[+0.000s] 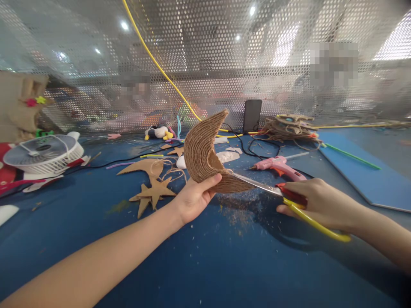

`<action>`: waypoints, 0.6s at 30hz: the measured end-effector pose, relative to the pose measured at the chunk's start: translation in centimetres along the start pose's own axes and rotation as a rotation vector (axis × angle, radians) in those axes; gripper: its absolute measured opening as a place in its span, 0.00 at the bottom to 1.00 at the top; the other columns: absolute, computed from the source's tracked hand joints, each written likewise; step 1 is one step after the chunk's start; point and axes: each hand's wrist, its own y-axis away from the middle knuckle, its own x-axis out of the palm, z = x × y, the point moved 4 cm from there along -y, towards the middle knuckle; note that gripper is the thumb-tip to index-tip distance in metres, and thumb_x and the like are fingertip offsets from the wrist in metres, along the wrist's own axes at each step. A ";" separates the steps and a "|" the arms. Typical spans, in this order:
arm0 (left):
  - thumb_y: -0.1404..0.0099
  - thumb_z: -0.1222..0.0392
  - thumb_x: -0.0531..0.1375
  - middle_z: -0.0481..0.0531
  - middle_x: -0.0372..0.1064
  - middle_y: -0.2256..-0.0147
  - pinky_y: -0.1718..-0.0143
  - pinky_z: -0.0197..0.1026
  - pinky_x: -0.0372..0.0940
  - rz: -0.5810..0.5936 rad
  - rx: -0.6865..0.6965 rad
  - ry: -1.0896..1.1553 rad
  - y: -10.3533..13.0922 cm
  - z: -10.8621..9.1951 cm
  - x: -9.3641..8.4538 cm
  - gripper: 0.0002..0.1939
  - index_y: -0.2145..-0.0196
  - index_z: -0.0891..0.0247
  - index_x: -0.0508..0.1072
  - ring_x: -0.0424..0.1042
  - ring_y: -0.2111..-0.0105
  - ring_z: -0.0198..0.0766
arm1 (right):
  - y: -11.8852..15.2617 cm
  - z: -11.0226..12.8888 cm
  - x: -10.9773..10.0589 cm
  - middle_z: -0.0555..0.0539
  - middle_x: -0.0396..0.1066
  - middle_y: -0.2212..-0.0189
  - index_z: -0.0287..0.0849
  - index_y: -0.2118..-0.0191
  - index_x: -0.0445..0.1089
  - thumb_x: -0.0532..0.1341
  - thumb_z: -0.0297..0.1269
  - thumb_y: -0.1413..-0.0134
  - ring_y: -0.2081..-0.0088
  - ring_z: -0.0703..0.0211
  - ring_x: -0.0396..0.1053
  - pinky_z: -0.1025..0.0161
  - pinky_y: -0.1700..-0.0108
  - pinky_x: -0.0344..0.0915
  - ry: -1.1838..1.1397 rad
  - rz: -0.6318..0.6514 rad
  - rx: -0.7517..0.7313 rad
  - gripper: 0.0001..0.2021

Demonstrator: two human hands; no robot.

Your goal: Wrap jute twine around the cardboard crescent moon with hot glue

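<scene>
A crescent moon wrapped in rows of brown twine is held up off the table, its upper tip pointing up and right. My left hand grips its lower edge, thumb on the front face. Scissors with a yellow and a red handle are in my right hand, fingers closed round the handles. Their blades reach left to the inner edge of the crescent, near my left thumb. Whether the blades touch twine there, I cannot tell. Cardboard stars and a bare cardboard crescent lie left of my left hand.
A pink glue gun lies behind the scissors. Further back are a phone and a twine heap. A white fan stands left, a blue board lies right. A perforated metal screen closes off the back.
</scene>
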 end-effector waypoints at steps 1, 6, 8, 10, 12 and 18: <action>0.44 0.73 0.69 0.53 0.79 0.60 0.50 0.40 0.71 0.008 0.000 0.001 0.0 0.0 0.0 0.18 0.55 0.64 0.78 0.78 0.59 0.38 | 0.0 0.1 0.0 0.53 0.58 0.82 0.46 0.75 0.60 0.55 0.62 0.41 0.80 0.62 0.53 0.63 0.76 0.52 -0.010 -0.002 -0.010 0.24; 0.45 0.74 0.69 0.54 0.79 0.60 0.51 0.40 0.71 0.061 -0.010 0.032 0.4 -0.1 0.4 0.19 0.55 0.66 0.78 0.78 0.59 0.38 | 0.2 0.4 0.0 0.54 0.55 0.83 0.46 0.76 0.57 0.56 0.59 0.40 0.81 0.64 0.50 0.63 0.76 0.51 -0.013 -0.035 -0.068 0.23; 0.45 0.74 0.69 0.54 0.79 0.60 0.51 0.40 0.71 0.072 -0.024 0.032 0.5 -0.1 0.4 0.18 0.56 0.66 0.78 0.78 0.59 0.38 | 0.3 0.5 -0.1 0.54 0.54 0.83 0.46 0.77 0.55 0.56 0.58 0.40 0.81 0.63 0.50 0.63 0.77 0.51 -0.022 -0.052 -0.084 0.23; 0.45 0.74 0.69 0.53 0.79 0.60 0.50 0.40 0.71 0.078 -0.036 0.032 0.6 -0.1 0.4 0.17 0.57 0.66 0.78 0.78 0.59 0.39 | 0.3 0.6 -0.2 0.54 0.54 0.83 0.47 0.77 0.55 0.56 0.59 0.41 0.81 0.63 0.50 0.62 0.77 0.51 -0.033 -0.068 -0.090 0.24; 0.45 0.74 0.70 0.53 0.79 0.61 0.49 0.41 0.71 0.088 -0.047 0.039 0.6 -0.1 0.4 0.18 0.57 0.66 0.78 0.78 0.59 0.39 | 0.4 0.7 -0.3 0.54 0.54 0.84 0.47 0.77 0.54 0.56 0.59 0.41 0.81 0.62 0.50 0.62 0.77 0.51 -0.036 -0.082 -0.090 0.23; 0.47 0.74 0.71 0.52 0.79 0.62 0.48 0.42 0.70 0.112 -0.075 0.062 0.7 0.1 0.3 0.17 0.59 0.66 0.78 0.78 0.59 0.39 | 0.5 0.6 0.0 0.53 0.57 0.83 0.48 0.76 0.54 0.56 0.57 0.40 0.81 0.61 0.51 0.61 0.77 0.51 -0.007 -0.083 -0.108 0.22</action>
